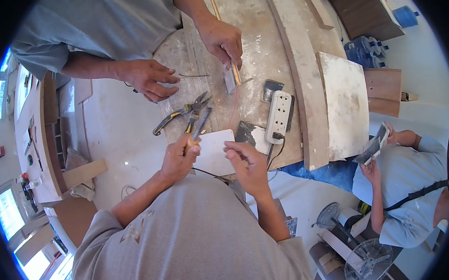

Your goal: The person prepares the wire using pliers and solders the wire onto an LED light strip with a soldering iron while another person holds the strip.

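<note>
My left hand (pixel 180 159) is closed around the pale wooden handle of a tool with a narrow grey blade (pixel 201 125). The blade points up and away from me; whether it is a knife or a chisel I cannot tell. My right hand (pixel 249 167) is open, fingers a little bent and apart, with nothing seen in it. It is over the right edge of a white board (pixel 215 148). Beyond the blade lie pliers with black and yellow handles (pixel 173 118). A thin reddish wire (pixel 235 110) runs across the worktable (pixel 258 46).
Across the table, a person's hand (pixel 224 40) holds a yellow strip by a small grey block (pixel 230 84); their other hand (pixel 149 79) is open. A white power strip (pixel 278 117) with a plugged-in cable sits right. Another person holds a tablet-like device (pixel 373 145). A fan (pixel 368 264) stands lower right.
</note>
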Tool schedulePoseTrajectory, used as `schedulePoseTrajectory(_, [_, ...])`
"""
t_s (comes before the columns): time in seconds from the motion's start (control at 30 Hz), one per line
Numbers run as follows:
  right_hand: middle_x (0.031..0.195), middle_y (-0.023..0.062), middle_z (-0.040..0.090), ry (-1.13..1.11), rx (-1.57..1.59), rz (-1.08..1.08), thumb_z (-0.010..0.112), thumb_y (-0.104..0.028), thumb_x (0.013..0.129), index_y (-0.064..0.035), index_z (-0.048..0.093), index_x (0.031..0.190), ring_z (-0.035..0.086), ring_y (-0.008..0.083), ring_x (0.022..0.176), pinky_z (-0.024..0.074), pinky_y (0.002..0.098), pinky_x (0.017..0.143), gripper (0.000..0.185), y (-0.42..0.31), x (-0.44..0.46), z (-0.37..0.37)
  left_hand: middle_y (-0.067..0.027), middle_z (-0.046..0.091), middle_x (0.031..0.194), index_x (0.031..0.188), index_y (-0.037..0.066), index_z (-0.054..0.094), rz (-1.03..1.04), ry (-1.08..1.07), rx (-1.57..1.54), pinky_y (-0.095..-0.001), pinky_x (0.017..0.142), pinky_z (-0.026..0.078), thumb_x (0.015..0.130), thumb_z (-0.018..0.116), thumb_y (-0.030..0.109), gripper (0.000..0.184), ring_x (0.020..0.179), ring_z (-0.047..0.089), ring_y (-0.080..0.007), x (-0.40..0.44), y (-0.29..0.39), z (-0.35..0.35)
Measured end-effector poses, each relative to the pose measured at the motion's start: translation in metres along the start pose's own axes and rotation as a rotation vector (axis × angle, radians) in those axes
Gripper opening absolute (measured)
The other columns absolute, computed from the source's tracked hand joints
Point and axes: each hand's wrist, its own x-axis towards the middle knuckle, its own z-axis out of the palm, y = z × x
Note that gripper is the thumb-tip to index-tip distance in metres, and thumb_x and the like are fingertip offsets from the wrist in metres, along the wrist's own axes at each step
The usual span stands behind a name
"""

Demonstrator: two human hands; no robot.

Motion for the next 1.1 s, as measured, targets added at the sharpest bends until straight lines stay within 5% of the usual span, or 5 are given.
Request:
schedulePoseTrajectory(0.17, [0.141, 0.0119, 0.055, -0.022, 0.439, 0.031, 0.062, -0.012, 0.099, 0.0004, 0.047, 0.145, 0.058, 0.0168, 0.119, 0.0497, 0.0302, 0.095, 0.050, 0.018, -0.017, 0.032, -0.0098, 0.062, 0.076, 0.114, 0.000, 0.059, 0.115, -0.200, 0.163, -0.0348, 0.066, 0.051, 0.108, 0.046, 0.033, 0.036, 0.068, 0.062, -0.0242, 0.020, 0.039, 0.032])
schedulePoseTrajectory(0.3, [0.145, 0.0106, 0.052, 0.132, 0.410, -0.093, 0.058, -0.017, 0.103, 0.0015, 0.041, 0.148, 0.054, 0.0173, 0.124, 0.0459, 0.0320, 0.102, 0.052, 0.018, -0.020, 0.030, -0.0162, 0.065, 0.084, 0.116, 0.000, 0.059, 0.228, -0.274, 0.090, -0.0399, 0.074, 0.051, 0.109, 0.039, 0.028, 0.036, 0.077, 0.063, -0.0378, 0.025, 0.051, 0.056])
schedulePoseTrajectory(0.5, [0.143, 0.0151, 0.052, 0.283, 0.614, -0.185, 0.049, -0.021, 0.106, 0.0024, 0.047, 0.136, 0.052, 0.0211, 0.128, 0.0413, 0.0356, 0.108, 0.038, 0.030, -0.026, 0.031, -0.0200, 0.067, 0.091, 0.104, 0.000, 0.066, 0.313, -0.352, 0.171, -0.0453, 0.071, 0.051, 0.106, 0.047, 0.025, 0.032, 0.082, 0.065, -0.0393, 0.026, 0.057, 0.068])
schedulePoseTrajectory(0.8, [0.118, 0.0144, 0.059, 0.308, 0.541, -0.127, 0.043, -0.023, 0.108, 0.0037, 0.042, 0.130, 0.057, 0.0191, 0.109, 0.0453, 0.0351, 0.101, 0.034, 0.021, -0.027, -0.001, -0.0183, 0.070, 0.097, 0.107, -0.003, 0.068, 0.417, -0.365, 0.233, -0.0399, 0.077, 0.053, 0.100, 0.057, 0.014, 0.021, 0.088, 0.068, -0.0342, 0.028, 0.053, 0.064])
schedulePoseTrajectory(1.1, [0.086, 0.0028, 0.055, 0.441, 0.663, 0.031, 0.059, -0.011, 0.101, 0.0015, 0.046, 0.128, 0.054, 0.0090, 0.071, 0.0470, 0.0246, 0.067, 0.032, 0.026, -0.007, -0.003, -0.0161, 0.072, 0.093, 0.098, -0.003, 0.071, 0.339, -0.261, 0.286, -0.0352, 0.074, 0.054, 0.095, 0.064, 0.008, 0.013, 0.081, 0.069, -0.0284, 0.029, 0.053, 0.042])
